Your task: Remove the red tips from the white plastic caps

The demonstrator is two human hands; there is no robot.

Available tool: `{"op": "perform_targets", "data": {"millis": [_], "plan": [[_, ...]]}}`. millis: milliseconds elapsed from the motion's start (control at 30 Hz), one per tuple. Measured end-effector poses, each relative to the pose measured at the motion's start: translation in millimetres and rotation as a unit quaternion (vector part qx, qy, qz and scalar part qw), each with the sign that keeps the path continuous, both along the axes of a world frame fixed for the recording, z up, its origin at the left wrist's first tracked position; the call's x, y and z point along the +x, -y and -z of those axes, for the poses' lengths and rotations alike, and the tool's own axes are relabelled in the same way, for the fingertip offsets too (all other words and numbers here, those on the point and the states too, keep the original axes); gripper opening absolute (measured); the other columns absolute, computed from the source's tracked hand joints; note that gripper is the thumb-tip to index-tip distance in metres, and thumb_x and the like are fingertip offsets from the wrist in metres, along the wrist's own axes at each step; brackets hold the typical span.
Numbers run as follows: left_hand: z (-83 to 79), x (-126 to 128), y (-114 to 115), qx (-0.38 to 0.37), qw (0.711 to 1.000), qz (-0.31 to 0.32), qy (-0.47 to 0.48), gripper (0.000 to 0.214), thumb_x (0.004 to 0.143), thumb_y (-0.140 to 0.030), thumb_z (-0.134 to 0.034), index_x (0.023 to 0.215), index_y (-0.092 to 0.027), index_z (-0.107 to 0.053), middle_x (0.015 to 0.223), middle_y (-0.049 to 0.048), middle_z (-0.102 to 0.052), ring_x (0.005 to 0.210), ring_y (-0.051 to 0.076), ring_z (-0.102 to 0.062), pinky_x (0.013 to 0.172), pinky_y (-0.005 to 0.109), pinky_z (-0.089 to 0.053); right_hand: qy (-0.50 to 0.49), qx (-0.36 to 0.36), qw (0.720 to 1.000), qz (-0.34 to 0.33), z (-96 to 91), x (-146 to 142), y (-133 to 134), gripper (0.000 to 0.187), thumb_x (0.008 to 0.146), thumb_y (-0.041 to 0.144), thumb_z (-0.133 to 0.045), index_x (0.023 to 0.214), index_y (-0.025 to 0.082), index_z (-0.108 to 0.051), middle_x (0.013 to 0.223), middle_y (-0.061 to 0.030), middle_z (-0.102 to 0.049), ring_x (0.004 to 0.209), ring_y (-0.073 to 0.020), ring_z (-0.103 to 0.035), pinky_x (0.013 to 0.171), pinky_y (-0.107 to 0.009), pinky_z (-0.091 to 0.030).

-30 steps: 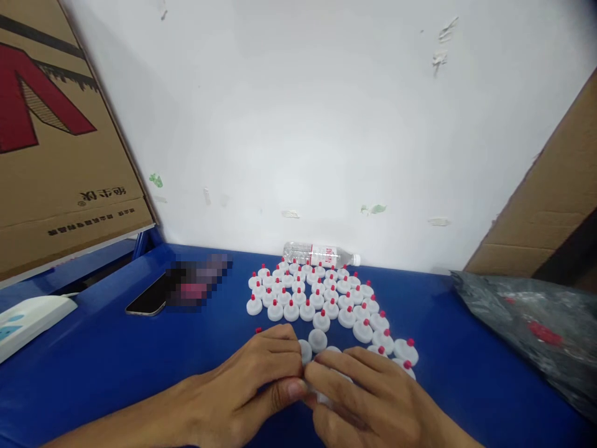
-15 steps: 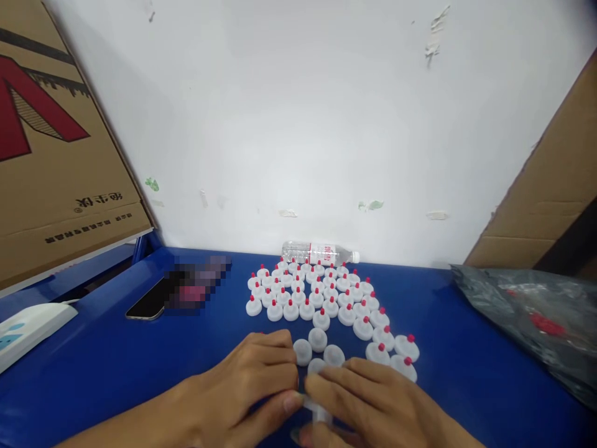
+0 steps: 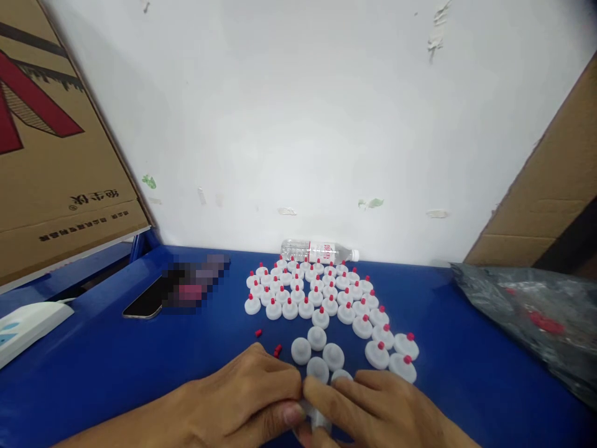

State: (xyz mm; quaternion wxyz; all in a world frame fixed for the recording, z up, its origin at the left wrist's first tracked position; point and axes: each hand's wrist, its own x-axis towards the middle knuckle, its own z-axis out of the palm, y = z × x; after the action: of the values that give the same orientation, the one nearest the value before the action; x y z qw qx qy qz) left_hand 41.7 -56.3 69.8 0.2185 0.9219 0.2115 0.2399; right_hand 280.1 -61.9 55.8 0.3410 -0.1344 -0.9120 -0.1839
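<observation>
My left hand [image 3: 247,398] and my right hand [image 3: 377,407] meet at the bottom centre, fingers closed on a translucent white plastic cap [image 3: 321,422]. My fingers hide most of it. Just beyond them lie several round white caps [image 3: 333,357] with no red tip showing. Small loose red tips [image 3: 278,351] rest on the blue table, past my left knuckles. Farther back stands a large group of white caps with red tips [image 3: 290,308], some of them running down to the right of my right hand.
A clear plastic bottle [image 3: 321,251] lies against the wall behind the caps. To the left are a phone [image 3: 144,302], a white power strip [image 3: 28,326] and a cardboard box [image 3: 56,180]. A grey plastic bag [image 3: 513,311] with red pieces lies on the right of the blue table [image 3: 196,348].
Both hands have drawn closer together around the white cap. My left fingers have shifted down, uncovering the loose red tips. The standing caps have not moved.
</observation>
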Motion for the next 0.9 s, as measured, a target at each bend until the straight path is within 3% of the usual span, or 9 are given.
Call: {"op": "perform_targets", "data": {"millis": [133, 267, 333, 400, 533, 600, 733, 800, 900], "plan": [[-7.0, 3, 4, -0.175, 0.983, -0.01, 0.049, 0.049, 0.114, -0.054, -0.03, 0.085, -0.023, -0.056, 0.07, -0.0032, -0.059, 0.062, 0.014, -0.052, 0.061, 0.027, -0.042, -0.023, 0.024, 0.999, 0.008, -3.5, -6, 1, 0.017, 0.093, 0.009, -0.063, 0.085, 0.023, -0.066, 0.097, 0.0033, -0.079, 0.064, -0.0087, -0.064, 0.043, -0.028, -0.039], [-0.1, 5, 4, -0.417, 0.903, 0.009, 0.104, 0.049, 0.107, -0.06, -0.046, 0.079, -0.021, -0.053, 0.056, -0.0073, -0.033, 0.046, 0.01, -0.028, 0.042, 0.024, -0.023, -0.034, 0.047, 0.998, 0.01, -6.7, -5, 1, 0.024, 0.096, 0.006, -0.056, 0.083, 0.023, -0.067, 0.1, 0.0017, -0.08, 0.065, -0.0088, -0.066, 0.044, -0.028, -0.042], [3.4, 2, -1, -0.457, 0.877, -0.018, 0.145, 0.051, 0.104, -0.062, -0.047, 0.072, -0.022, -0.044, 0.055, -0.0085, -0.029, 0.043, 0.009, -0.023, 0.039, 0.023, -0.022, -0.001, 0.05, 0.998, 0.025, -12.0, 5, -2, 0.025, 0.097, 0.006, -0.055, 0.084, 0.024, -0.067, 0.102, 0.0007, -0.08, 0.069, -0.0098, -0.069, 0.05, -0.026, -0.047], [3.4, -5, -10, -0.385, 0.901, -0.085, 0.182, 0.051, 0.106, -0.057, -0.039, 0.068, -0.025, -0.028, 0.054, -0.0096, -0.021, 0.041, 0.009, -0.018, 0.035, 0.021, -0.018, -0.004, 0.062, 0.997, 0.055, -18.2, 21, -9, 0.026, 0.101, 0.009, -0.051, 0.091, 0.025, -0.068, 0.103, -0.0015, -0.081, 0.076, -0.0131, -0.073, 0.057, -0.026, -0.051], [0.2, -22, -33, -0.252, 0.929, -0.163, 0.215, 0.045, 0.11, -0.04, -0.027, 0.068, -0.024, -0.02, 0.059, -0.0078, -0.016, 0.05, 0.011, -0.015, 0.044, 0.022, -0.016, -0.054, 0.066, 0.99, 0.115, -21.5, 44, -30, 0.019, 0.108, 0.015, -0.051, 0.108, 0.021, -0.069, 0.111, -0.0076, -0.079, 0.083, -0.0154, -0.074, 0.071, -0.028, -0.053], [1.9, -27, -43, -0.196, 0.948, -0.175, 0.177, 0.044, 0.11, -0.036, -0.027, 0.068, -0.023, -0.026, 0.062, -0.0062, -0.024, 0.054, 0.012, -0.022, 0.049, 0.024, -0.022, -0.056, 0.041, 0.987, 0.143, -17.3, 44, -36, 0.012, 0.108, 0.022, -0.056, 0.107, 0.019, -0.068, 0.108, -0.0069, -0.078, 0.082, -0.0176, -0.072, 0.071, -0.031, -0.052], [9.5, -26, -47, -0.085, 0.983, -0.154, 0.049, 0.028, 0.097, -0.028, -0.054, 0.072, -0.02, -0.045, 0.067, -0.0028, -0.045, 0.064, 0.015, -0.037, 0.061, 0.03, -0.025, -0.006, -0.006, 0.986, 0.167, -8.7, 33, -38, 0.029, 0.112, 0.036, -0.045, 0.107, 0.018, -0.067, 0.099, -0.0083, -0.073, 0.085, -0.023, -0.067, 0.069, -0.036, -0.047], [11.8, -23, -43, -0.031, 0.99, -0.14, -0.008, 0.018, 0.09, -0.022, -0.058, 0.074, -0.02, -0.05, 0.071, -0.0005, -0.053, 0.069, 0.018, -0.043, 0.063, 0.031, -0.026, 0.015, -0.031, 0.984, 0.177, -6.5, 30, -37, 0.031, 0.112, 0.033, -0.041, 0.105, 0.019, -0.067, 0.096, -0.0081, -0.072, 0.088, -0.0252, -0.065, 0.074, -0.039, -0.045], [12.1, -19, -37, 0.066, 0.983, -0.139, -0.103, 0.008, 0.09, -0.018, -0.053, 0.082, -0.02, -0.054, 0.076, 0.0013, -0.06, 0.073, 0.019, -0.053, 0.063, 0.032, -0.029, 0.048, -0.063, 0.98, 0.183, -3.0, 29, -37, 0.027, 0.11, 0.031, -0.046, 0.096, 0.021, -0.067, 0.089, -0.0054, -0.069, 0.088, -0.0269, -0.062, 0.08, -0.043, -0.041]]}}
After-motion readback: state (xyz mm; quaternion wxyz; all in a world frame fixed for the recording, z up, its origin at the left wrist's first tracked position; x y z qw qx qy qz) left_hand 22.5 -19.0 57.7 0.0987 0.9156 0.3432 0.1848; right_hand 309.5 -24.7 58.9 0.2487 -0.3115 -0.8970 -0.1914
